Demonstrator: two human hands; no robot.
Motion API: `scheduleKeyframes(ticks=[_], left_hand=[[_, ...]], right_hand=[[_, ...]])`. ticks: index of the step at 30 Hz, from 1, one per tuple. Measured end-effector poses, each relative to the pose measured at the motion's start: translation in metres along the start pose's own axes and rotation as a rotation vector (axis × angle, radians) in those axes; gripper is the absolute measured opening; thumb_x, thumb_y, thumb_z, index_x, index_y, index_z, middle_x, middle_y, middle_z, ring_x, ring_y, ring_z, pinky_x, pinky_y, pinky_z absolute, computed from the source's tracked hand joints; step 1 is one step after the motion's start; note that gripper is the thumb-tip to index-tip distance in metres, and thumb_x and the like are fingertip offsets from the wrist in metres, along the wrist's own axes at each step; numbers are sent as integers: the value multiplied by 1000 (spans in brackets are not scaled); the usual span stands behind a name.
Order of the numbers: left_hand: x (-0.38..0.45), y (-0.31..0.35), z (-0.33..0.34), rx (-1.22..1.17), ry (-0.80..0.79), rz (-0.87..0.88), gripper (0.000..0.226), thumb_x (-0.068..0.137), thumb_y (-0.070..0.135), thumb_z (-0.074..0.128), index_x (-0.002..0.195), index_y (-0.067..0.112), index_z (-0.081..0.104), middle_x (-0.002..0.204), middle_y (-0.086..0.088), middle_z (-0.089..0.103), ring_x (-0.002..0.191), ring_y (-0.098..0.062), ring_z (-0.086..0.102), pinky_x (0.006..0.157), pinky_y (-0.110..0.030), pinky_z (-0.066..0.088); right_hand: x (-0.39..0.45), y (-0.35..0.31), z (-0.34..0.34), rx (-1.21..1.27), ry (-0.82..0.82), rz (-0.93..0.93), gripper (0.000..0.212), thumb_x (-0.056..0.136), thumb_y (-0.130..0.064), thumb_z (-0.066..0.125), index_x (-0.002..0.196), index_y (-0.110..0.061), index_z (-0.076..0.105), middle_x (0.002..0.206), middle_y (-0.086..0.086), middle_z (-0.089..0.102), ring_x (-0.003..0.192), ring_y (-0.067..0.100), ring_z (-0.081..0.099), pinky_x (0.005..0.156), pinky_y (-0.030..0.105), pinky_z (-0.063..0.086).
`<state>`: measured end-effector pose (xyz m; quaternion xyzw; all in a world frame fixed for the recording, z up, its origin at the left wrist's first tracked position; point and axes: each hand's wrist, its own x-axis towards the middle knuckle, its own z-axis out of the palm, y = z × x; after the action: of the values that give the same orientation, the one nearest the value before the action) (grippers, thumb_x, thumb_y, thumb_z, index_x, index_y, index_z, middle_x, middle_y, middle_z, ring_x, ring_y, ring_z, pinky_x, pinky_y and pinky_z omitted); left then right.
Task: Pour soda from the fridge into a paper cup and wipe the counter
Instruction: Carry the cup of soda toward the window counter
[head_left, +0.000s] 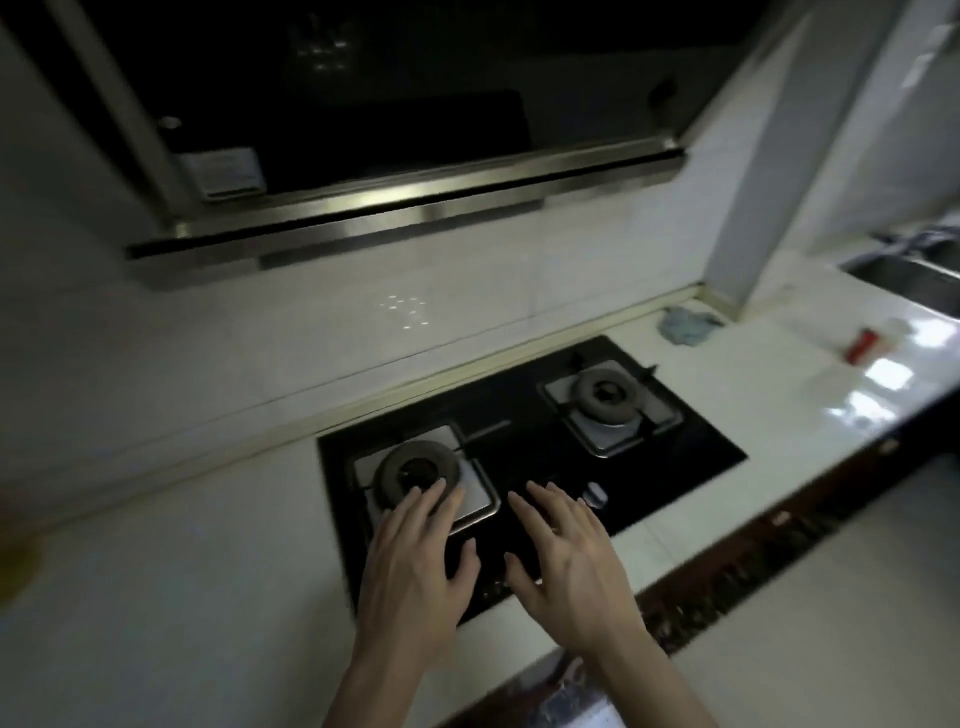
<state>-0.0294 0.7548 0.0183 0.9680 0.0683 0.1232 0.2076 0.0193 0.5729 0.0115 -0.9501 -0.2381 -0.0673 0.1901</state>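
A person's left hand (415, 566) and right hand (563, 564) hovered flat over a black gas hob (524, 457), fingers straight and released, grasping nothing. Judging by this, the task had barely begun: no fridge or soda showed, so the next move likely called for turning away to find them. A blurred red-and-white paper cup (866, 343) stood far right on the white counter (753, 395), near a crumpled blue cloth (685, 325).

My left hand (415, 561) and my right hand (563, 566) are both bare, with no rings, watch or gloves showing. My forearms are uncovered too; no sleeve reaches into view. My fingernails look short and plain, though blur hides finer detail.
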Motion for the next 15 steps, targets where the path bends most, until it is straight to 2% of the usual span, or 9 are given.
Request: scheduleKeyframes(ticks=[4,9,13,15], left_hand=[[20,20,22,-88,-98,145,57,94,42,57,148,30,47,151,9,49,143,-15,38,115,-32,29],[20,70,47,-150,-256,352,57,98,45,47,152,35,37,157,14,37,149,-11,25,122,-39,26],[13,111,70,-193,-292,499,59,91,49,39,144,27,53,145,5,55,138,-18,47,114,-45,41],[9,131,83,-200,-308,561,57,90,47,42,141,26,56,143,5,57,136,-19,49,112,-46,44]], right_hand=[[-31,21,-11,-58,53,198,59,88,-52,46,143,-30,44,146,-1,48,139,21,41,112,46,37],[-86,43,-21,-111,108,438,57,87,-46,50,140,-25,49,143,1,51,134,23,45,109,47,40],[-122,62,-37,-136,177,590,56,86,-43,57,139,-26,49,141,-2,50,131,22,46,107,44,42],[-139,75,-46,-146,210,657,56,86,-44,56,138,-25,50,139,0,52,129,23,48,104,44,43]])
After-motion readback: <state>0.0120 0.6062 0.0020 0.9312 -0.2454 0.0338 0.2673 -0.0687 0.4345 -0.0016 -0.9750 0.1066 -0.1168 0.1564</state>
